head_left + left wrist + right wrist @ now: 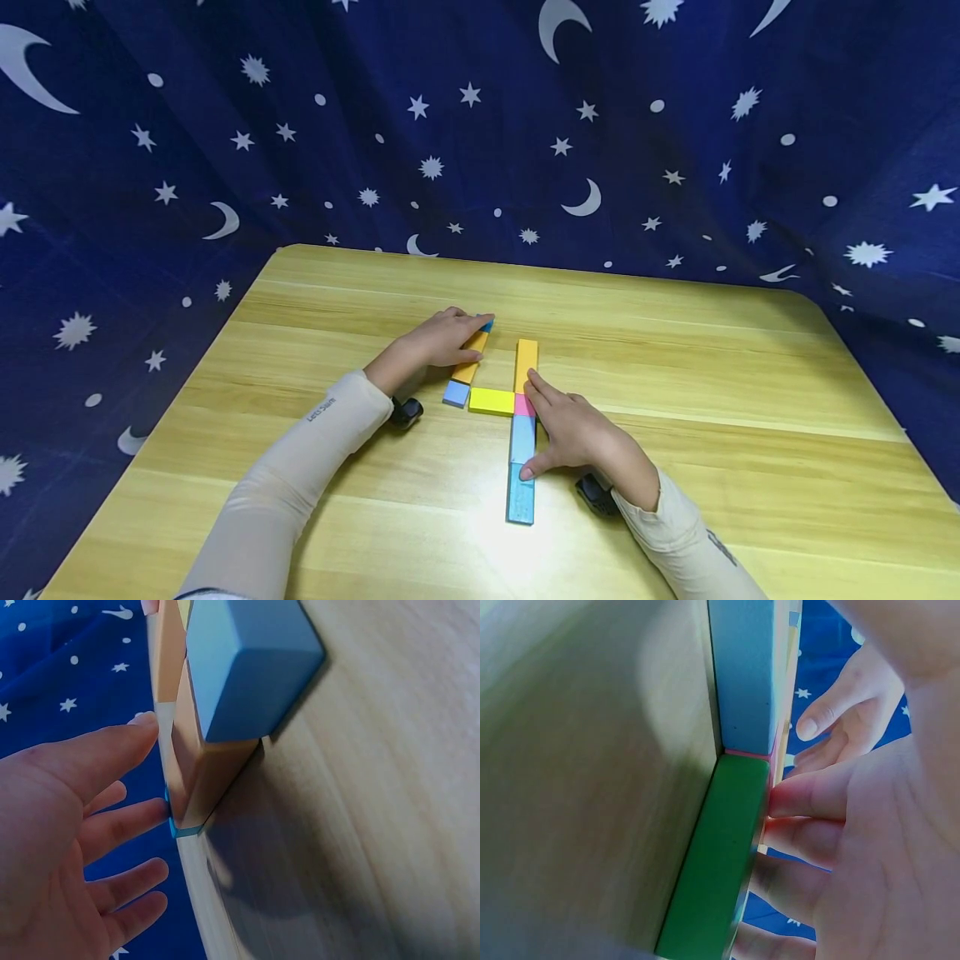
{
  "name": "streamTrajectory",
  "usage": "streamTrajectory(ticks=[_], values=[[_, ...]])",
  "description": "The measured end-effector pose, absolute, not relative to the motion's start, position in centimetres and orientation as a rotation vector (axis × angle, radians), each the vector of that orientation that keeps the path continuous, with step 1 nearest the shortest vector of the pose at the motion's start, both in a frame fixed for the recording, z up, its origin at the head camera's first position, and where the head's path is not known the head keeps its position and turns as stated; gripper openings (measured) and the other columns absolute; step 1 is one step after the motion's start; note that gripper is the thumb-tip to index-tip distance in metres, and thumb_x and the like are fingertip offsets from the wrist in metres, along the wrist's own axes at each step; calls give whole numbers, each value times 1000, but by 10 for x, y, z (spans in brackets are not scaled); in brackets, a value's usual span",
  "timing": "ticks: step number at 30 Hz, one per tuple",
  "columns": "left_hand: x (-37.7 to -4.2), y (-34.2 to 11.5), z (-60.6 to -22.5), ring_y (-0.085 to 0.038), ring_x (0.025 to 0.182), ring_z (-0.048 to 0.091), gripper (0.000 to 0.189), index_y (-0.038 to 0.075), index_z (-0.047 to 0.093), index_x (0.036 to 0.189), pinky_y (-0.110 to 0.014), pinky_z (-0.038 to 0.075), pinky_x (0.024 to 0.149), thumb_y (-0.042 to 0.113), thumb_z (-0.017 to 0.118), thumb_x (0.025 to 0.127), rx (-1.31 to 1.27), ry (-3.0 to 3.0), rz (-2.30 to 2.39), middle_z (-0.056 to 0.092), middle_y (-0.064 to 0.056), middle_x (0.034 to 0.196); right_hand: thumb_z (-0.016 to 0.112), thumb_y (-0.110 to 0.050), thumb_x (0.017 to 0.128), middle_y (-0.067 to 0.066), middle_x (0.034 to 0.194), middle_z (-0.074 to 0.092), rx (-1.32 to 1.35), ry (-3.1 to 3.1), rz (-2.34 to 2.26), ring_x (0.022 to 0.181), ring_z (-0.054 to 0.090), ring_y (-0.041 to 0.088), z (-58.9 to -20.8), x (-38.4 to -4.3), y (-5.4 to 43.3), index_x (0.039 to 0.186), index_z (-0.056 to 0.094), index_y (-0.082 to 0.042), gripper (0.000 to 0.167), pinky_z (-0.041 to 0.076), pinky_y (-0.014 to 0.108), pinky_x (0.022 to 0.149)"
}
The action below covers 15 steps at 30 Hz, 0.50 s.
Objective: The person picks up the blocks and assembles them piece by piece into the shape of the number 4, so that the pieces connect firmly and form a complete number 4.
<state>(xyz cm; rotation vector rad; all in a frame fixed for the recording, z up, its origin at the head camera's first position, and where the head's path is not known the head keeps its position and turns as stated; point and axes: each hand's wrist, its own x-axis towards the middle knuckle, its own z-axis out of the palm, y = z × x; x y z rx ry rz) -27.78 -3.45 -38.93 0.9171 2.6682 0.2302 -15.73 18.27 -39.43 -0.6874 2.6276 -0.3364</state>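
Observation:
A row of flat blocks runs up the table: an orange block (527, 365), a pink one (523, 406), a light blue one (522, 439) and a teal one (521, 504). My right hand (577, 429) lies over the row's right side, fingertips at the orange and pink blocks, thumb on the teal. Beneath its fingers, a green block (716, 855) shows only in the right wrist view. To the left, a slanted row has a blue block (456, 393), an orange block (467, 367) and a dark teal end block (487, 326). My left hand (438, 340) touches that end block with extended fingers, its thumb beside the orange.
A yellow block (492, 401) reaches sideways from the pink block toward the slanted row. The wooden table (712, 367) extends around the blocks. Behind it hangs a dark blue curtain (480, 133) with stars and moons. Dark cameras sit under both wrists.

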Motion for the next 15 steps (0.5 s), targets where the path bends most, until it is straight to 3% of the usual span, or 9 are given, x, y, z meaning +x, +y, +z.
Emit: streamTrajectory(ticks=[15], values=[[-277, -35, -389, -29, 131, 32, 67, 19, 21, 146, -45, 24, 109, 37, 54, 90, 919, 2667, 221, 42, -8, 141, 71, -62, 59, 18, 152, 8, -702, 2632, -349, 135, 26, 33, -395, -157, 183, 143, 21, 4, 118, 28, 54, 103]])
